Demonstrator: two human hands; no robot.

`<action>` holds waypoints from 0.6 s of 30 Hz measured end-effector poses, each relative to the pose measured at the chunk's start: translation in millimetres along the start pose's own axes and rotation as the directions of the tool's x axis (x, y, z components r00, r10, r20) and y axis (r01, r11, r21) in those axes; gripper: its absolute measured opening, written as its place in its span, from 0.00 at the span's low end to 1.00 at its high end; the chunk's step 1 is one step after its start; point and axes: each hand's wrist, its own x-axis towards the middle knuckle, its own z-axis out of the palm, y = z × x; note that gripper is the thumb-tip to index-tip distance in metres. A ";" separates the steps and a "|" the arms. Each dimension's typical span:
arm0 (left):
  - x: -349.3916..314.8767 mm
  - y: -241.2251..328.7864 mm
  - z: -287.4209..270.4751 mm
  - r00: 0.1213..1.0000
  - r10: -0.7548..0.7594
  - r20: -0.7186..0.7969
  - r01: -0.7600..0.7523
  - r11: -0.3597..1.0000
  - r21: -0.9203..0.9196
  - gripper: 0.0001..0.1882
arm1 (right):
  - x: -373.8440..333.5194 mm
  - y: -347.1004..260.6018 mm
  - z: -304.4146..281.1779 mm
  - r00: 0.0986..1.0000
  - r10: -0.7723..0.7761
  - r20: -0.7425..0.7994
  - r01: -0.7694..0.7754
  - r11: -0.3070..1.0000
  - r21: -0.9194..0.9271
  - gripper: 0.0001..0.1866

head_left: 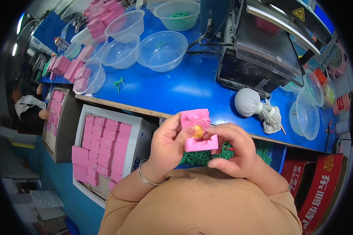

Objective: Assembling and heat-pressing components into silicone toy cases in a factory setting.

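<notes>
Snugly, the left hand (164, 139) holds a pink block (201, 146), longer away from the body; the yellow piece (199, 132) lies at its thumb tip, just left of the right hand (238, 145), thumb and fingers parted.

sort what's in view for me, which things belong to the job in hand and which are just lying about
Likely in the job:
pink block, in the left hand, right hand at it
yellow piece in the block
boxed pink blocks
green pieces below the hands

Seemingly lying about:
grey cloth bundle
red carton
pink fan
</notes>
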 end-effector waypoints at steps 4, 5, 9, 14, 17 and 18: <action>-1.8 1.8 3.6 0.997 -0.034 0.071 0.036 0.999 -0.030 0.21 | -7.2 8.8 2.8 0.996 -0.009 -0.085 0.009 1.000 0.008 0.22; -1.7 1.0 4.5 0.996 -0.036 0.082 0.046 0.990 -0.133 0.24 | -7.8 7.6 2.8 0.996 -0.010 -0.083 0.011 1.000 0.007 0.22; -3.6 -3.4 -1.0 0.977 0.023 0.214 0.020 0.980 -0.197 0.32 | -6.4 3.7 5.3 0.981 0.136 -0.139 -0.128 0.989 0.069 0.18; -8.1 -3.2 -3.0 0.972 0.068 0.224 -0.101 0.985 0.139 0.30 | -7.2 -2.3 10.2 0.955 0.267 -0.130 -0.239 0.951 0.199 0.15; -10.2 -4.5 -0.5 0.976 0.123 0.178 -0.154 0.973 0.173 0.26 | -8.0 -2.4 13.8 0.930 0.336 -0.150 -0.291 0.920 0.261 0.15; -10.2 -4.4 -0.2 0.979 0.139 0.150 -0.168 0.965 0.201 0.25 | -8.0 -1.7 14.5 0.916 0.375 -0.143 -0.326 0.902 0.283 0.16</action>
